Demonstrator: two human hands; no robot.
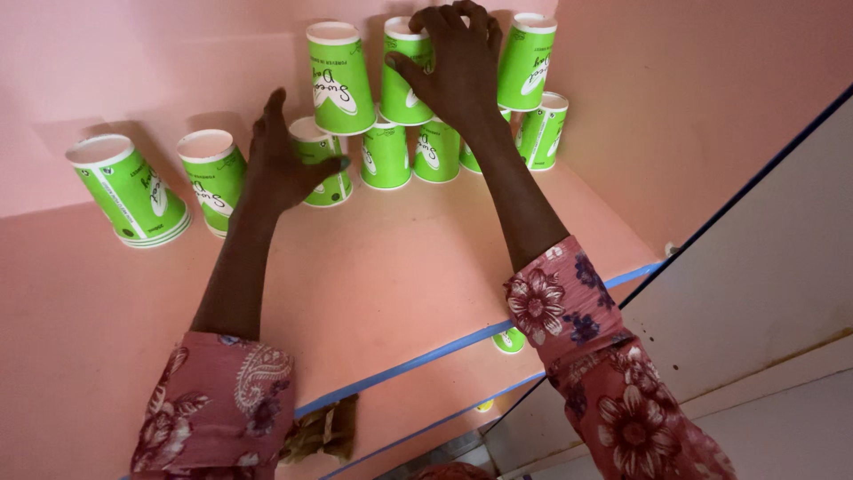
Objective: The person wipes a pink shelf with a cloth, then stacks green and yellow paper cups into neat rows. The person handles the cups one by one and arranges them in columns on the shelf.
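A pink shelf set against a pink wall carries a growing pyramid of upturned green paper cups, seen from above the arms of a person in rose floral sleeves. The bottom row stands mouth-down along the back of the shelf, its cups touching or nearly so; a second tier rests on their bases, with one cup at the left, a second cup beside it and a third cup at the right, against the side wall. The right hand is closed over the second-tier cup in the middle, fingers draped over its top and thumb against its side, the cup resting on the row below. The left hand lies open and spread, its thumb touching the leftmost cup of the bottom row as if to steady it. Two stacks of spare cups lean well apart to the left, not yet in the pile. By the look of it the base is laid and the second tier is partly placed, with the spare cups and any higher tier left to do. On a lower shelf, a further green cup shows past the blue-edged lip.
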